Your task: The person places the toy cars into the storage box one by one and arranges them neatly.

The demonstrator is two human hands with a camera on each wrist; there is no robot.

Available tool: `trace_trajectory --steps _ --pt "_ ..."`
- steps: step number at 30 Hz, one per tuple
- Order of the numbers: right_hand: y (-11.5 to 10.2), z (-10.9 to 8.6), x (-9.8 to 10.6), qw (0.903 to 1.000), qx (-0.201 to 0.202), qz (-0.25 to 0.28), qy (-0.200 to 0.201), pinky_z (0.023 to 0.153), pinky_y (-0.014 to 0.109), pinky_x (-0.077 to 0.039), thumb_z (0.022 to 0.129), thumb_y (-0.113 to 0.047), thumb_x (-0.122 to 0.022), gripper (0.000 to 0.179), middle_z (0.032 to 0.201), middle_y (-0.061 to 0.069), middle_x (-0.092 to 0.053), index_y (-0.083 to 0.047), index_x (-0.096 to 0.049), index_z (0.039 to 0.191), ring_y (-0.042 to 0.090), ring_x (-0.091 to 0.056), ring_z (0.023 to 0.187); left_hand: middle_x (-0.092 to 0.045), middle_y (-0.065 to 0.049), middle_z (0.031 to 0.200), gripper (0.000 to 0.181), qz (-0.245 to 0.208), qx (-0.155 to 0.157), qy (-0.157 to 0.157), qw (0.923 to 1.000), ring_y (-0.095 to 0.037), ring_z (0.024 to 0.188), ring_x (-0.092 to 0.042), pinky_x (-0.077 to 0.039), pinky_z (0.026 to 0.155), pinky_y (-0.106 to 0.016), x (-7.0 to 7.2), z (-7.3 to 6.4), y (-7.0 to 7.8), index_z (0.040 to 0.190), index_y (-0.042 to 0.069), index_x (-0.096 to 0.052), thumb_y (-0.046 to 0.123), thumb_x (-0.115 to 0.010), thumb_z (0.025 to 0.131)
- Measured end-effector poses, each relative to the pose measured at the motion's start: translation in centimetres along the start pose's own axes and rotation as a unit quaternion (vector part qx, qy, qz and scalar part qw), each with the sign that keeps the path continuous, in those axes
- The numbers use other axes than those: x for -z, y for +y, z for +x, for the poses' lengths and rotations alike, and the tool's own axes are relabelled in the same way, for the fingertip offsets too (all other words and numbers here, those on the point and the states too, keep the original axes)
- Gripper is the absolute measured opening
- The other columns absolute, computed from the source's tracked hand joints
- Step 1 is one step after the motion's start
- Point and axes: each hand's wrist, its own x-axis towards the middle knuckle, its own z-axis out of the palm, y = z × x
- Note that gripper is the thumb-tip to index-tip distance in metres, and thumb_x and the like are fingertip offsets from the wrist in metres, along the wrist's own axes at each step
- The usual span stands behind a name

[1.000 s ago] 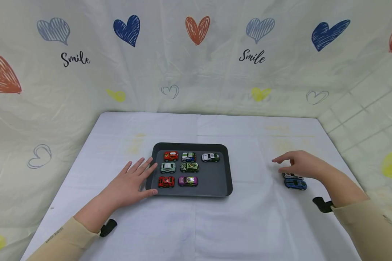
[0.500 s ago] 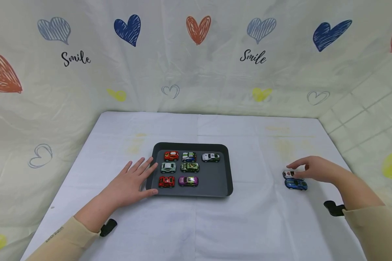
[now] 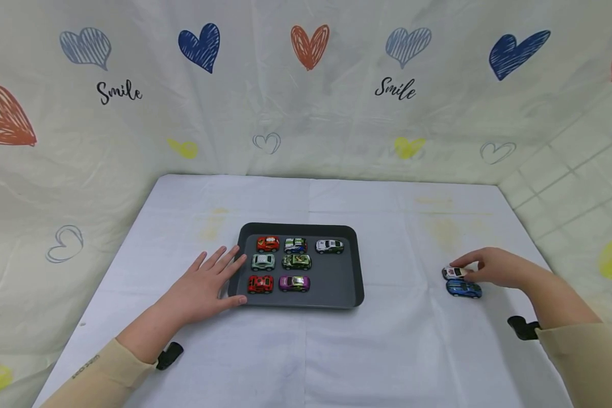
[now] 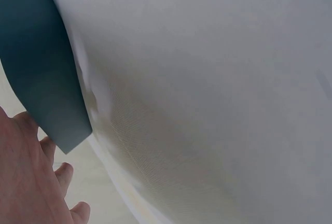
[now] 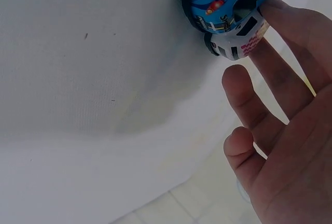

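My left hand (image 3: 199, 290) lies with fingers spread at the left edge of a dark grey tray (image 3: 336, 294), its fingertips and thumb touching the rim. At the right of the table, my right hand (image 3: 502, 268) pinches a white toy car (image 3: 453, 273) between thumb and index finger; the palm side hides part of it. Right in front of that car stands a blue toy car (image 3: 463, 288), close beside it. The right wrist view shows the blue car (image 5: 223, 1) with the white car (image 5: 233, 45) behind it, and the other fingers loosely bent.
Several toy cars stand in rows in the tray, among them a purple one (image 3: 294, 284), a camouflage one (image 3: 296, 262) and a white-and-green one (image 3: 329, 246). A white cloth (image 3: 387, 351) covers the table. Behind hangs a heart-patterned curtain (image 3: 347, 102).
My right hand has moved right and down onto the white toy car, and thumb and index finger have closed on it. The left hand and tray stay where they were.
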Motion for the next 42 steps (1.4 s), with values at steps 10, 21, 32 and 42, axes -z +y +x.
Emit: trace_trajectory --steps 10,21,32,42 --pt "-0.2 0.3 -0.1 0.9999 0.006 -0.009 0.006 0.063 0.033 -0.042 0.09 -0.019 -0.07 0.034 0.108 0.007 -0.067 -0.01 -0.071 0.123 0.021 -0.047 0.082 -0.017 -0.002 0.166 0.094 -0.005 -0.007 0.008 0.9999 -0.033 0.151 -0.014 -0.009 0.119 -0.058 0.5 -0.2 0.3 0.158 0.022 -0.028 0.079 -0.046 0.086" --pt "-0.6 0.5 0.3 0.999 0.018 -0.012 0.039 0.062 0.032 -0.043 0.09 -0.025 -0.072 0.035 0.116 0.011 -0.067 -0.01 -0.071 0.122 0.021 -0.047 0.084 -0.018 -0.003 0.165 0.092 -0.012 -0.013 0.016 0.9997 -0.034 0.15 -0.015 -0.01 0.119 -0.059 0.6 -0.3 0.4 0.159 0.021 -0.028 0.078 -0.045 0.088" --pt "-2.8 0.7 0.7 0.9963 0.034 -0.001 0.079 0.058 0.031 -0.037 0.089 -0.034 -0.074 0.04 0.099 -0.001 -0.063 -0.014 -0.071 0.124 0.02 -0.042 0.081 -0.013 0.001 0.166 0.094 -0.001 0.001 0.0 1.0 -0.03 0.152 -0.011 -0.006 0.12 -0.057 -0.1 0.0 -0.1 0.159 0.025 -0.024 0.08 -0.045 0.086" --pt "-6.0 1.9 0.9 0.9939 0.071 0.011 0.083 0.056 0.029 -0.035 0.091 -0.034 -0.073 0.036 0.092 -0.001 -0.059 -0.018 -0.072 0.124 0.018 -0.04 0.072 -0.014 0.0 0.166 0.095 -0.004 -0.004 0.005 1.0 -0.031 0.151 -0.012 -0.007 0.12 -0.057 0.1 -0.1 0.1 0.159 0.024 -0.024 0.081 -0.043 0.086"
